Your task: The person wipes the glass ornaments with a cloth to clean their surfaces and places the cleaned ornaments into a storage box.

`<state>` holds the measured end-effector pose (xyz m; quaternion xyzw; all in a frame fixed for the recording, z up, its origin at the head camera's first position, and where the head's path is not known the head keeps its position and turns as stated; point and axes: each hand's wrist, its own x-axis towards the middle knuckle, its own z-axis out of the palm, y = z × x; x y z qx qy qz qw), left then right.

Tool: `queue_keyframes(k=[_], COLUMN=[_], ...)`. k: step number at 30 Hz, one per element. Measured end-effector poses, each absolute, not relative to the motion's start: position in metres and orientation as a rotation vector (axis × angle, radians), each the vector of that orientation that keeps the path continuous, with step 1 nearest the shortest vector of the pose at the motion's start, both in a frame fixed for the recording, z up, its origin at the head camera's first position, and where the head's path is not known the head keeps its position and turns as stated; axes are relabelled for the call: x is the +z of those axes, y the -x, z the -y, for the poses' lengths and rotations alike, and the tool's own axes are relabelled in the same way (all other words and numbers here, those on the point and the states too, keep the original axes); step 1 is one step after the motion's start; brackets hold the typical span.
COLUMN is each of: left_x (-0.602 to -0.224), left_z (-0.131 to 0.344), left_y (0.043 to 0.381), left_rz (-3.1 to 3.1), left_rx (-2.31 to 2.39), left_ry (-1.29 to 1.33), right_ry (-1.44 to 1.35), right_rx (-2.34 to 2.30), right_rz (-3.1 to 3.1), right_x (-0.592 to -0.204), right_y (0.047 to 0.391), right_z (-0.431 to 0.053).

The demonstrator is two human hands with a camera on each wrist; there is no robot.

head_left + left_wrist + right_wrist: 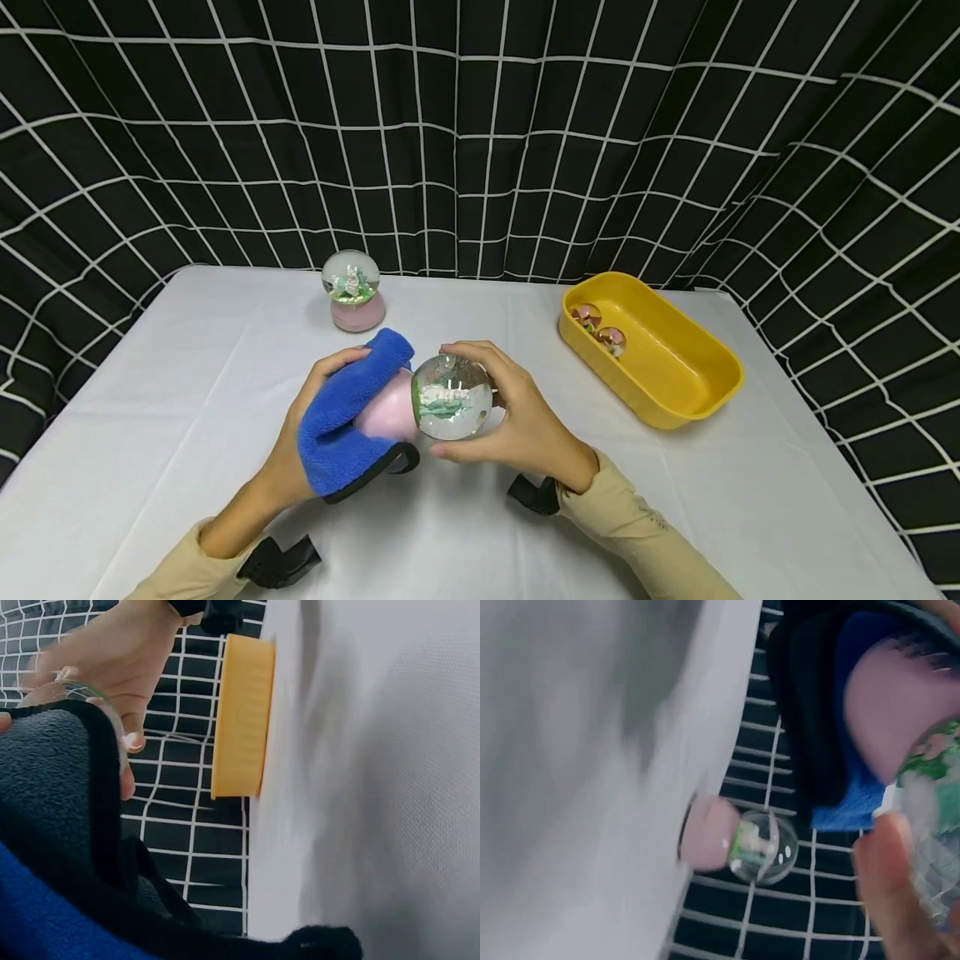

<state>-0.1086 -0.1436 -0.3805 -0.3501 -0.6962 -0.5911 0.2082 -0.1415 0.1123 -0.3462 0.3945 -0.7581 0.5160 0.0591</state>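
A snow globe (pixel 452 398) with a pink base (pixel 390 408) lies on its side in the air between both hands, its glass toward the right. My left hand (pixel 291 454) grips a blue cloth (pixel 345 408) with black edging, folded about the base. Its fingers are largely hidden behind the cloth. Around the glass dome curve the thumb and fingers of my right hand (pixel 517 417). In the right wrist view, the pink base (pixel 900 705) shows against the cloth, with a right fingertip at the glass. The left wrist view shows the cloth's dark underside (pixel 52 765).
Behind the hands, a second snow globe (pixel 351 279) stands upright on its pink base. To the right sits a yellow tub (pixel 675 417) with two small clear balls (pixel 612 339) containing pink shapes at its left side. White cloth covers the table (pixel 187 400); a black gridded curtain (pixel 480 150) surrounds it.
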Motion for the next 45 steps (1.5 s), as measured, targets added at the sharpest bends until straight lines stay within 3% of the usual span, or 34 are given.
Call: queue_keyframes(k=[11,20,32,39,45], left_x=[-0.368,-0.366,-0.361,-0.356,-0.359], left_z=[0.142,0.143,0.147,0.146,0.147], left_y=[0.110,0.104,0.108,0.113,0.109], left_rz=[1.829,2.350,2.007,1.976,2.082], left_rx=[-1.705,-1.589,-1.718,-2.049,-1.847], left_ry=[1.029,0.844,0.898,1.213,1.055], right_ry=[-1.262,-1.293,-1.335,-1.416,-1.457], right_rx=[1.483,1.331,1.321,1.347,1.330], right_rz=[2.131,2.102,2.049,1.968,1.962], right_x=[-0.351,-0.353,-0.350,-0.348,-0.346], right_y=[0.143,0.140,0.137,0.137,0.139], right_z=[-0.110,-0.107,-0.107,-0.107,-0.107])
